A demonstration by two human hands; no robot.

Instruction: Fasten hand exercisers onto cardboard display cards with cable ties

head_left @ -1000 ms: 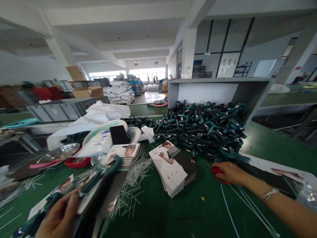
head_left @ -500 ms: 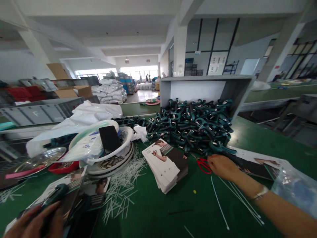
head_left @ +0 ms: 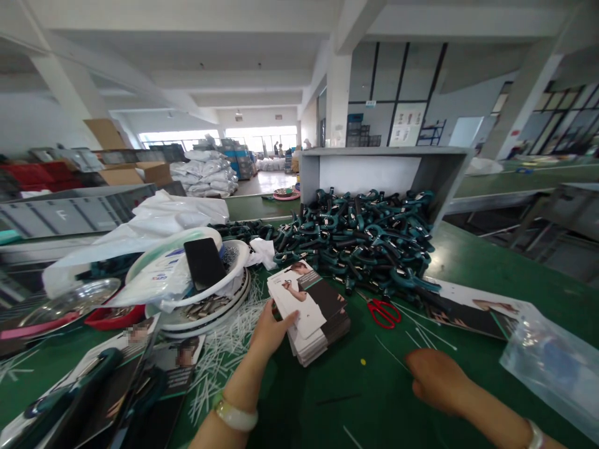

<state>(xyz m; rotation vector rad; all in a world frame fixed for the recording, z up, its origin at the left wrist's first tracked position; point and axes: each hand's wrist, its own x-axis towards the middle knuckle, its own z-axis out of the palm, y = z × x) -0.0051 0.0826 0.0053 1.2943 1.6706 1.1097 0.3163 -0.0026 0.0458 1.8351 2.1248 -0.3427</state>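
My left hand [head_left: 271, 327] grips the left edge of the top card on a stack of printed cards [head_left: 311, 312], thumb on top. Blurred by motion, my right hand [head_left: 433, 377] is over the green table at the right, its fingers closed near a thin white tie; what they hold is too small to make out. Red-handled scissors [head_left: 384, 313] lie between the stack and several white ties [head_left: 433, 330]. Behind the stack is a big heap of dark green tools [head_left: 355, 231]. Cards with green tools on them [head_left: 112, 386] lie at the lower left.
A tilted grey bin [head_left: 461, 181] stands behind the heap. At left are a white basket [head_left: 238, 274] with a black phone [head_left: 204, 263], a metal bowl [head_left: 100, 293] and loose white strips [head_left: 224, 355]. A clear plastic bag [head_left: 552, 362] lies at the right.
My left hand has moved from the tools and cards at the lower left to the card stack. My right hand has come away from the scissors, towards me.
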